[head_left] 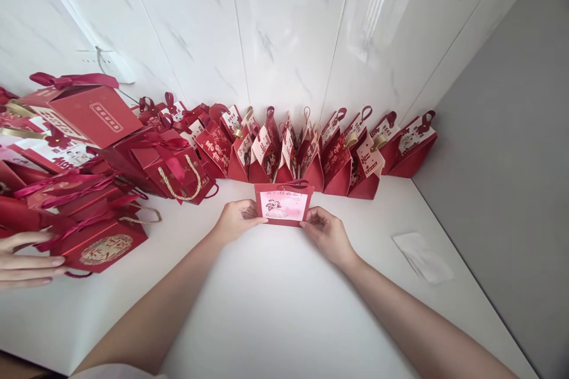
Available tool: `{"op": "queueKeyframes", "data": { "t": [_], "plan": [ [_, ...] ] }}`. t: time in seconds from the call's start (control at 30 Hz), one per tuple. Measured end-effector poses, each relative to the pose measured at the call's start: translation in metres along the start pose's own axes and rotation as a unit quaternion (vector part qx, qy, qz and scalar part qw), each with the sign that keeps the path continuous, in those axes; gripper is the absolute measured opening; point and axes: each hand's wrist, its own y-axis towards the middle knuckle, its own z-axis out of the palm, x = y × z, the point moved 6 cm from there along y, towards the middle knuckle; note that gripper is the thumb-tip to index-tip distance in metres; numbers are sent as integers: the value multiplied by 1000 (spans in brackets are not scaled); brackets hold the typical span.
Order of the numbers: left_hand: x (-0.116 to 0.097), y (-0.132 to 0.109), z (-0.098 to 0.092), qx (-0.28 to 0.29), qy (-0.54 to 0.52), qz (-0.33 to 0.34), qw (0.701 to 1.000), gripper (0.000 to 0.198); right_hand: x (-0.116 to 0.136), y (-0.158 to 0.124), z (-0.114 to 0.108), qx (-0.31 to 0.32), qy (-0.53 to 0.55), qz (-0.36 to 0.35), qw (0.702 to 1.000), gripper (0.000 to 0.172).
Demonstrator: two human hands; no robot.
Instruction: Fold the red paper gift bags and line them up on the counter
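Observation:
A red gift box [284, 207] with a pink panel of a drawn couple and a line of writing stands on the white table, a dark red ribbon loop at its top. My left hand [237, 219] grips its left edge, thumb across the lower front corner. At the opposite edge my right hand [329, 231] pinches the lower right corner. Just behind the box runs a row of red and pink triangular gift boxes [335, 174] with ribbon loops. How deep the held box is cannot be seen.
Piled red gift boxes [106, 249] with bows and rope handles fill the left side. Another person's hand [29, 260] touches one there. A folded white tissue [422, 257] lies at right on the white table [284, 308]. Tiled wall [284, 23] behind, grey panel [502, 160] at right.

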Motion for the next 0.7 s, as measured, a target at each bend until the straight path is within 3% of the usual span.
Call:
{"op": "queueKeyframes", "data": {
  "t": [0.23, 0.37, 0.5, 0.6, 0.63, 0.67, 0.7],
  "plan": [
    [7, 1, 6, 94, -22, -34, 995, 41, -6, 1, -1, 24, 15, 18, 999, 15],
    [5, -1, 9, 75, -21, -29, 997, 41, -10, 1, -1, 1, 10, 14, 1000, 14],
    [-4, -5, 12, 91, -3, 17, 996, 35, 7, -5, -7, -103, 26, -21, 994, 20],
    [-10, -5, 3, 32, -15, 51, 998, 51, 40, -24, -10, -176, 48, -100, 978, 22],
    [-12, -4, -2, -4, -20, 60, 998, 50, 50, -33, -7, -159, 70, -113, 978, 19],
    [-13, -4, -6, -37, -18, 65, 997, 47, 58, -43, 0, -101, 103, -111, 983, 14],
    [-14, -4, -9, -62, -12, 67, 996, 44, 65, -55, 14, 18, 139, -95, 986, 13]
  ]
}}
